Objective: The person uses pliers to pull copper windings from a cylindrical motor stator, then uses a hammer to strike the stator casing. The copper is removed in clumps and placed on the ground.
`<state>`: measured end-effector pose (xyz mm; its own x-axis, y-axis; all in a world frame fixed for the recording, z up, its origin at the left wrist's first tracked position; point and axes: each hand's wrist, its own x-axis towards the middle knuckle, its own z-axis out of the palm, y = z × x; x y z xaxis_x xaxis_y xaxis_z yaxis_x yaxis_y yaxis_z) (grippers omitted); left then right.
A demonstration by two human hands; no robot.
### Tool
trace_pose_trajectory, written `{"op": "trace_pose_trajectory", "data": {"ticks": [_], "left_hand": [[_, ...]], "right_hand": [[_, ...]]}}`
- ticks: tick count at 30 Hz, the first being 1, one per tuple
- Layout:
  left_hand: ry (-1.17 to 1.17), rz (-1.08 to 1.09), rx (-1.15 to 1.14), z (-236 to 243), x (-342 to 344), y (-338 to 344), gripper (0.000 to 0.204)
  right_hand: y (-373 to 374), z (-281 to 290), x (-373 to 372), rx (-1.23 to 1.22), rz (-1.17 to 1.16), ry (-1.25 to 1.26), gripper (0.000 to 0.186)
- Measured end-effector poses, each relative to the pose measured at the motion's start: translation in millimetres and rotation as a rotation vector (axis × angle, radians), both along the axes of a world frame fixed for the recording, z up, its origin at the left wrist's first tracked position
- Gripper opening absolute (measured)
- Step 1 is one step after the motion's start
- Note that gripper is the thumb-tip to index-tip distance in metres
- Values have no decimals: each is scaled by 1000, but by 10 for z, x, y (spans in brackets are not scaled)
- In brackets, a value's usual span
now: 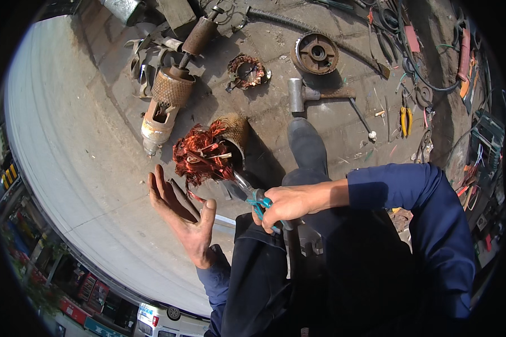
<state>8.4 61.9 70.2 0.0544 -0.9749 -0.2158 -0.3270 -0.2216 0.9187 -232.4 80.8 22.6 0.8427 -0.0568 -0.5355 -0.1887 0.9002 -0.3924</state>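
Note:
My right hand is wrapped round the teal handles of a pair of pliers. The pliers' metal jaws reach up to the lower edge of a tangled bundle of copper wire; whether they grip a strand I cannot tell. The copper spills from the mouth of a rusty, textured metal cylinder, which lies on the ground before my feet. My left hand is raised just below the copper, fingers spread and thumb apart, with nothing in it.
A hammer lies beyond my shoe. Near it are a round metal end plate and a ring of old windings. A rusty rotor assembly lies at left. Yellow-handled pliers and cables sit at right.

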Motion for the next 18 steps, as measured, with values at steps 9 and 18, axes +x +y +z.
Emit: {"op": "trace_pose_trajectory", "data": {"ticks": [9,18], "left_hand": [[-634,-163,-222,-268,-548,-235,127],[-687,-290,-67,-186,-425,-334,101]], "right_hand": [[140,-34,-289,-36,132,150,30],[-52,147,-428,351,-161,128,20]]}}
